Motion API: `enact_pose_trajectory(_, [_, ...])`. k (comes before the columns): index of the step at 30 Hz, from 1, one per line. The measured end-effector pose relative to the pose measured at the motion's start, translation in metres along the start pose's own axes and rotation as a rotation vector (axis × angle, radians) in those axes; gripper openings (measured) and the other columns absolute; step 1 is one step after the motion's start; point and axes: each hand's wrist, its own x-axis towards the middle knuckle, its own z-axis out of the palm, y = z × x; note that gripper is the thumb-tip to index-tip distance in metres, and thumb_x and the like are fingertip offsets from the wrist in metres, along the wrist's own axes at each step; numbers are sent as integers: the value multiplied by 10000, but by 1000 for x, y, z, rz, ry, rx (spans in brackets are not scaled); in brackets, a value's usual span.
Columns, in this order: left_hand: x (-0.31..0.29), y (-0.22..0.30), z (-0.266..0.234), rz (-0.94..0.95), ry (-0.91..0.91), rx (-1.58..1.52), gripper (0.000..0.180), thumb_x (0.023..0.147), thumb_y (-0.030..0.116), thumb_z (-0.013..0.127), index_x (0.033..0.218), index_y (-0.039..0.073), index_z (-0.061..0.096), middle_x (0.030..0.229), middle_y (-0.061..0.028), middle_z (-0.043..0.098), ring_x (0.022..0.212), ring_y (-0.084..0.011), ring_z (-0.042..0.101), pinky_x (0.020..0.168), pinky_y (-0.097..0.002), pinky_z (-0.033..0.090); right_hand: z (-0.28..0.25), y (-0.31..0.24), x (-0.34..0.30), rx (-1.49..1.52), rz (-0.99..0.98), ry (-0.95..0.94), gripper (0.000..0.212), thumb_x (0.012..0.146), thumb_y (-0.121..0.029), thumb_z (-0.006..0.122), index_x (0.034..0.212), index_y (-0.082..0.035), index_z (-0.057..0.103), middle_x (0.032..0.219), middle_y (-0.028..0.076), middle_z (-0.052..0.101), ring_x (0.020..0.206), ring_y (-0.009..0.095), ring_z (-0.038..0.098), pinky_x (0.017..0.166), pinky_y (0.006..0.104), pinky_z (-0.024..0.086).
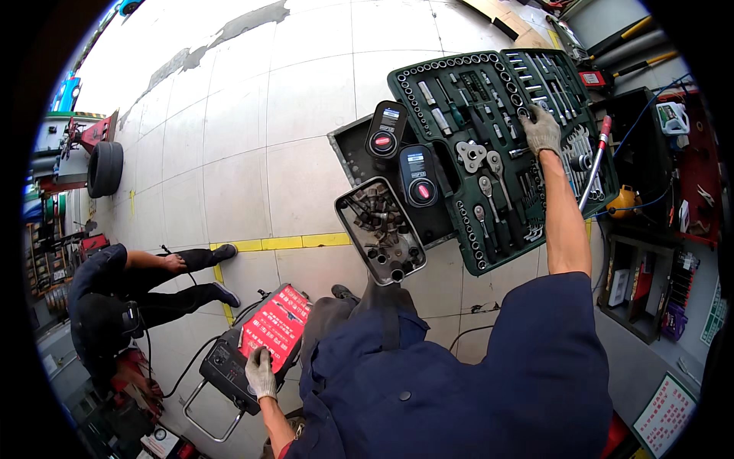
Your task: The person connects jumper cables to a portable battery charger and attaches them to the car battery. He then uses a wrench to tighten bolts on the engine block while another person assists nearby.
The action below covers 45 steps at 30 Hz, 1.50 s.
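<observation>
Right hand (542,131), gloved: out at full reach over the green case (488,262), palm down, fingers curled in toward the socket (523,112). Gap between thumb and fingers apparently narrow; touching, gripping or merely just above, no telling from this angle.

Socket: in the case, near the lower end of the row down the middle. Just beyond the fingertips, up and a little left of the knuckles. Ring end toward the camera, so long axis probably upright, roughly square to the case floor. Row itself slanting from the case's top edge down and right, toward the hand. Forearm coming up from below, slightly leftward at the wrist.

Right hand by far the nearer. Left hand (261,372), also gloved: low and well apart, at the near edge of the red cover (279,325) on the black machine (225,363). Fingers drawn together; something small and dark at the tips, too small to name, hold on it uncertain.

Around the right hand: ratchets (498,172) below and left, in their recesses; torque wrench (593,176) to the right, lying aslant across the case, red handle uppermost.

Left of the case: two black bottles (419,176), one overlapping the case edge in this view. Below those, a metal tray (405,243) with loose sockets (380,210) in a heap.

Far left, beyond the machine: co-worker (103,306), bent forward, in dark clothes.
</observation>
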Motion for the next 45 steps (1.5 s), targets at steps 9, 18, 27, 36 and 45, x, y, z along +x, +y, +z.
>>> enact_pose_trajectory(9, [8, 225, 220, 924, -180, 281, 220, 898, 155, 761, 1114, 113, 759, 987, -127, 716, 927, -304, 690, 821, -424, 562, -73, 4, -167, 221, -84, 23, 303, 963, -167, 711, 1231, -26, 707, 1150, 157, 711, 1013, 273, 712, 916, 368, 562])
enact_pose_trajectory(18, [23, 258, 290, 1206, -197, 948, 200, 923, 167, 601, 1017, 108, 768, 1119, -145, 700, 1070, -322, 687, 883, -452, 563, -230, 116, -348, 114, 215, 125, 295, 944, -128, 721, 1213, -5, 712, 1126, 156, 732, 960, 260, 716, 841, 353, 568])
enact_pose_trajectory(27, [10, 270, 281, 1107, -174, 1000, 159, 926, 116, 597, 996, 66, 732, 1118, -181, 714, 1030, -354, 711, 868, -454, 590, -231, 142, -258, 228, 102, 214, 303, 943, -166, 715, 1200, -5, 721, 1123, 165, 754, 927, 274, 738, 852, 358, 578])
enact_pose_trajectory(36, [-2, 258, 217, 462, -135, 146, 84, 1025, 123, 600, 1065, 53, 625, 954, -124, 711, 780, -210, 689, 686, -373, 550, -138, 103, -157, 515, -86, -70, 283, 956, -159, 715, 1183, 9, 729, 1055, 169, 770, 925, 238, 753, 811, 345, 580])
enact_pose_trajectory(45, [-180, 189, 214, 95, -242, -1202, 450, 1045, 138, 626, 1481, 189, 529, 1051, -21, 676, 854, -171, 608, 765, -359, 529, -82, -24, -221, 11, -346, -1148, 511, 915, -487, 653, 985, 2, 784, 981, 267, 745, 989, 416, 730, 890, 504, 573])
